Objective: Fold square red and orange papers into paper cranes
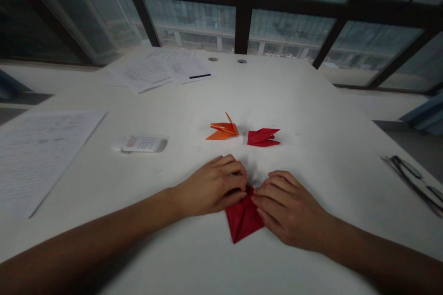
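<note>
A folded square of red origami paper (241, 221) lies on the white table in front of me, one corner pointing toward me. My left hand (218, 184) has its fingers curled and pinches the paper's upper left edge. From the other side my right hand (289, 207) grips the upper right edge, fingertips close to those of the left. Both hands hide parts of the paper's far corner. Just beyond them sit an orange origami crane (223, 130) with a thin point sticking up and a red folded origami piece (263, 137), its points facing right.
Printed sheets (148, 71) lie at the back left, and another sheet (44, 156) at the left edge. A small white packet (140, 144) is left of the cranes. Eyeglasses (411, 179) rest at the right. Dark-framed windows (245, 9) rise behind the white table (311, 101).
</note>
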Available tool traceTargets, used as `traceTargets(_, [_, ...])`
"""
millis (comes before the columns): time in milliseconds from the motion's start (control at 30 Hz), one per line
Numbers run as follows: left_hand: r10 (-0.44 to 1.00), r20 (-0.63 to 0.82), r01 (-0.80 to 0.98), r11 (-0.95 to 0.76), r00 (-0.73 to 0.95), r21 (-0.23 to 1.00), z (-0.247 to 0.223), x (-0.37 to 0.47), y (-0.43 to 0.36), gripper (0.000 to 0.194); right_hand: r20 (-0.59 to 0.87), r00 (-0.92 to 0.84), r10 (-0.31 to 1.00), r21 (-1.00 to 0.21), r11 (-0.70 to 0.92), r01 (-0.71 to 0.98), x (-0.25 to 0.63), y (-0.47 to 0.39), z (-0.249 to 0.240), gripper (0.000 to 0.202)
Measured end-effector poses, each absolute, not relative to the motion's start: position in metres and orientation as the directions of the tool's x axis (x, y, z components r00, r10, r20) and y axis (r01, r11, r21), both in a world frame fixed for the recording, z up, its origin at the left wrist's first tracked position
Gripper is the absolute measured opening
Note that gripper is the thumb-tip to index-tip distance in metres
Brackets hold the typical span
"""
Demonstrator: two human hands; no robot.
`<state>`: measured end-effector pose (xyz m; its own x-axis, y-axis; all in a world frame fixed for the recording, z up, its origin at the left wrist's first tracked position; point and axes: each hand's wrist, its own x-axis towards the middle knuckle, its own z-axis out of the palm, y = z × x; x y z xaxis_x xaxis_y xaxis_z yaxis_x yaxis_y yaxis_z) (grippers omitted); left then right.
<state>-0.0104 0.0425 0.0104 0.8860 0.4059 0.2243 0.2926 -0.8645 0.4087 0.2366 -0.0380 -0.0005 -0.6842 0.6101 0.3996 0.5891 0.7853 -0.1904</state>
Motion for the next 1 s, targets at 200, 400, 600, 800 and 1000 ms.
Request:
traceTargets(200, [0.462, 0.223, 0.355, -0.849, 0.858, 0.39, 0.008, -0.009, 0.039, 0.017, 0.396, -0.628, 0.67, -0.21, 0.732, 0.648, 0.234, -0.035, 0.001, 0.011])
traceTargets(400, [0.506, 0.203, 0.435, -0.845, 0.838, 0.311, 0.011, -0.006, 0.034, 0.029, 0.372, -0.482, 0.793, -0.3, 0.594, 0.746, 0.237, -0.032, -0.002, 0.007])
traceTargets(600, [0.537, 0.16, 0.47, -0.821, 0.828, 0.323, 0.012, -0.006, 0.034, 0.036, 0.301, -0.407, 0.863, -0.397, 0.501, 0.769, 0.239, -0.027, 0.0, 0.01])
traceTargets(800, [0.497, 0.171, 0.422, -0.84, 0.851, 0.341, 0.01, -0.009, 0.034, 0.046, 0.249, -0.459, 0.853, -0.414, 0.522, 0.746, 0.242, -0.029, 0.006, 0.026])
traceTargets(1000, [0.466, 0.156, 0.405, -0.86, 0.871, 0.309, 0.008, -0.009, 0.035, 0.045, 0.211, -0.455, 0.865, -0.456, 0.499, 0.737, 0.244, -0.028, 0.006, 0.027])
